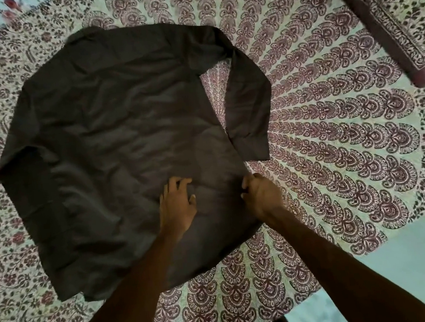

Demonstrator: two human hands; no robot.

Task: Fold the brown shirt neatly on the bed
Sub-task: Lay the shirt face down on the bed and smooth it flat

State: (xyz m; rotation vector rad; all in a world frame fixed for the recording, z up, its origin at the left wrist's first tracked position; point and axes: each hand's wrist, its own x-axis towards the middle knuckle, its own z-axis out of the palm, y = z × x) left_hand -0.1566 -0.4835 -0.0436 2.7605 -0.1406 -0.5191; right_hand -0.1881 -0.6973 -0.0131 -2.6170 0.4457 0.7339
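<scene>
Folding looks barely begun: the brown shirt (114, 134) lies spread flat on the bed (336, 148), across the centre and left of the frame. My left hand (176, 204) presses it with fingers spread wide, and my right hand (261, 195) grips its right edge with fingers curled. Every fold seems still to do.

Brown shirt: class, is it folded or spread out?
Spread out: brown shirt lies flat on the bed, a sleeve lying beside its body.

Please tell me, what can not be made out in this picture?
- Head view: fingertips of the right hand, curled into the brown shirt edge.
- Head view: the shirt's collar and buttons, lost in dark fabric.
- Head view: patterned pillow, cut off by the frame's corner.
</scene>
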